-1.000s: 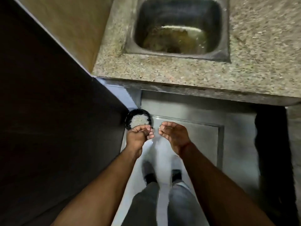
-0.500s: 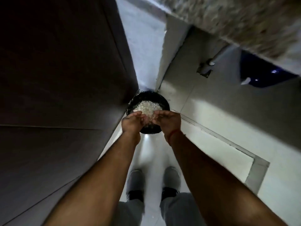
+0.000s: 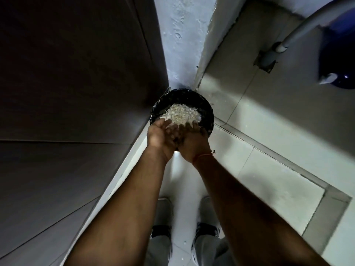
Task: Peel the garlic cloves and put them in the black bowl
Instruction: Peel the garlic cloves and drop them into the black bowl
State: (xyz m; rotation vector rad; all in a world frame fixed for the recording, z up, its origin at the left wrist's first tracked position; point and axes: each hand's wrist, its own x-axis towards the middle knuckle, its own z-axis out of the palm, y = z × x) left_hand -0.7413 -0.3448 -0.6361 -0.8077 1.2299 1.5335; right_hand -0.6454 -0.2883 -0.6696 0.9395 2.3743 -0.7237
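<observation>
A round black container [image 3: 208,110] with a shiny black lining stands on the floor in the corner, and a heap of pale garlic skins [image 3: 180,114] fills it. My left hand [image 3: 160,136] and my right hand [image 3: 194,144] are pressed side by side just above its near rim. Their fingers stretch forward over the heap, and a few pale scraps lie at the fingertips. No whole clove shows in either hand. A red thread circles my right wrist.
A dark cabinet panel [image 3: 76,93] walls off the left. A white plaster pillar [image 3: 184,35] rises behind the container. Pale floor tiles [image 3: 269,141] spread to the right, with a grey pipe [image 3: 307,25] and a dark blue vessel [image 3: 338,64] at the top right. My shoes [image 3: 161,215] are below.
The view dropped from the sink and counter to the floor. Both hands came together and moved forward over the black container, and their fingers uncurled above the heap.
</observation>
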